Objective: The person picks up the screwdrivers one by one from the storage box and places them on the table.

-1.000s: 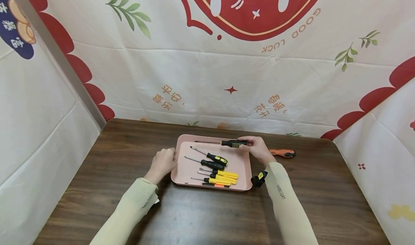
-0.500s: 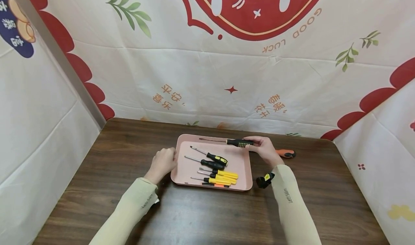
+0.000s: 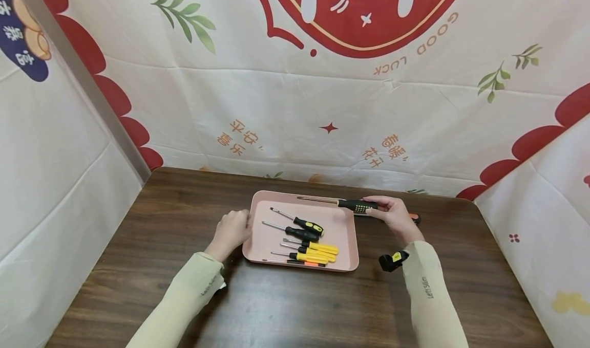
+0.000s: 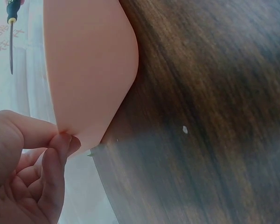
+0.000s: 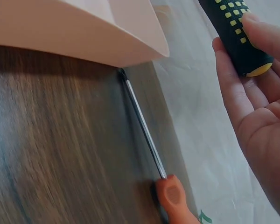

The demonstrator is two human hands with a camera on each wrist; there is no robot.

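My left hand (image 3: 232, 231) pinches the left rim of a pink tray (image 4: 91, 60) between thumb and fingers. My right hand (image 3: 396, 217) holds a black screwdriver (image 3: 357, 206) with yellow dots by the end of its handle. Its long shaft points left over the tray's far right part. In the right wrist view the handle rests between thumb and fingers. Inside the tray lie two black screwdrivers (image 3: 301, 233), several yellow-handled screwdrivers (image 3: 318, 255) and a thin black and orange one (image 3: 306, 263) at the near edge.
An orange-handled screwdriver (image 5: 173, 198) lies on the table right of the tray, its tip near the tray's corner, partly behind my right hand in the head view. The wooden table (image 3: 295, 312) meets a printed cloth backdrop (image 3: 286, 102) behind. A black wrist camera (image 3: 393, 261) sits by my right sleeve.
My right hand has moved steadily to the right with the black screwdriver, bringing its handle past the tray's right rim. My left hand and the tray stay put.
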